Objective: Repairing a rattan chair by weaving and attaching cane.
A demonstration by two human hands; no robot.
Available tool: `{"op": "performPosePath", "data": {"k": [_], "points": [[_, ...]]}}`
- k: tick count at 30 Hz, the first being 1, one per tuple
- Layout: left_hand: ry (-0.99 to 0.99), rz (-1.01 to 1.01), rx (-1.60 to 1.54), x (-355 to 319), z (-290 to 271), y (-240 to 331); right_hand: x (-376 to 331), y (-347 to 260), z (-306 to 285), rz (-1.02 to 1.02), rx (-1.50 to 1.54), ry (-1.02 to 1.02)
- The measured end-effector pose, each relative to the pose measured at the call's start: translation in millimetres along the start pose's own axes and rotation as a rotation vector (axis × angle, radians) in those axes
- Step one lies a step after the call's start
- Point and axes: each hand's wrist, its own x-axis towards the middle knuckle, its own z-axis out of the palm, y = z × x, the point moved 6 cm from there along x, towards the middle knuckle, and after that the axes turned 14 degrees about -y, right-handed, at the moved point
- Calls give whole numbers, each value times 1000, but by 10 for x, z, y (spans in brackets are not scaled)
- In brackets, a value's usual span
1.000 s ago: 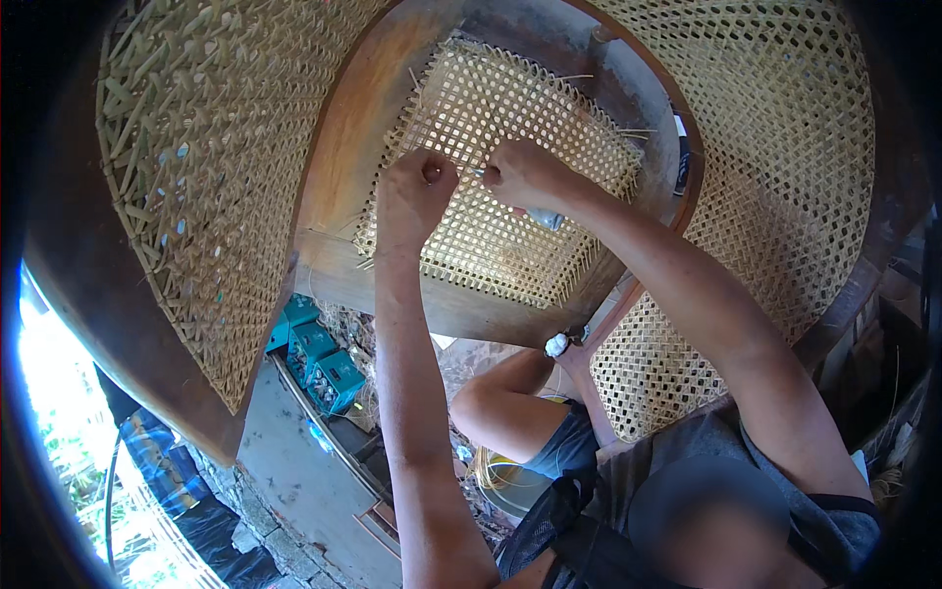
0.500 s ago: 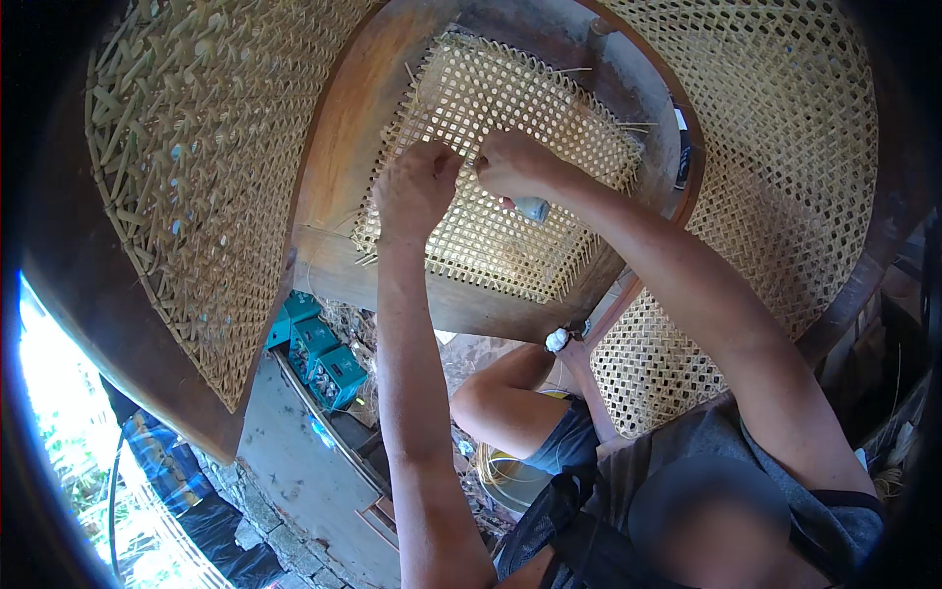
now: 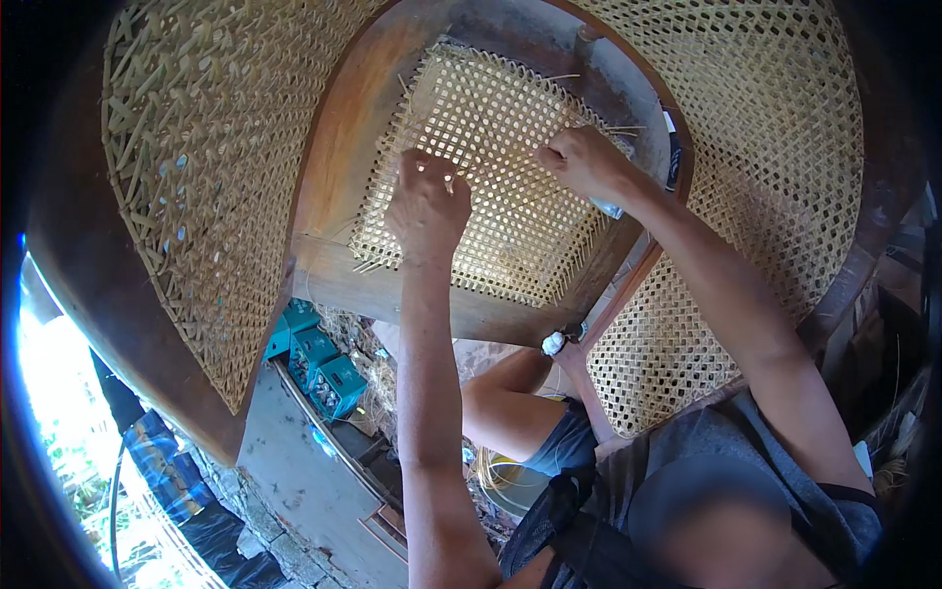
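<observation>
Woven cane seat panel (image 3: 491, 187), set in the wooden chair frame (image 3: 334, 196) above us: our left hand (image 3: 427, 206) pinches a thin cane strand, our right hand (image 3: 584, 162) curls closed against the weave; light, springy, likely brittle, best gripped near the weave.

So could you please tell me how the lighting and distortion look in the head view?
Head view: blown-out daylight glares at the lower left edge; the woven cane panel and both hands are evenly lit and sharp; fisheye bends the wooden frame; corners are black.
</observation>
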Motion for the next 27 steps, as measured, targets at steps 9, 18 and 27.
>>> {"op": "performPosePath", "data": {"k": [9, 18, 27], "points": [[-352, 75, -995, 241, 215, 91, 64, -342, -361, 81, 379, -92], [-108, 11, -530, 223, 160, -220, 497, -425, 227, 97, 174, -48], [-133, 82, -402, 240, 173, -176, 577, -446, 271, 219, 389, -225]]}}
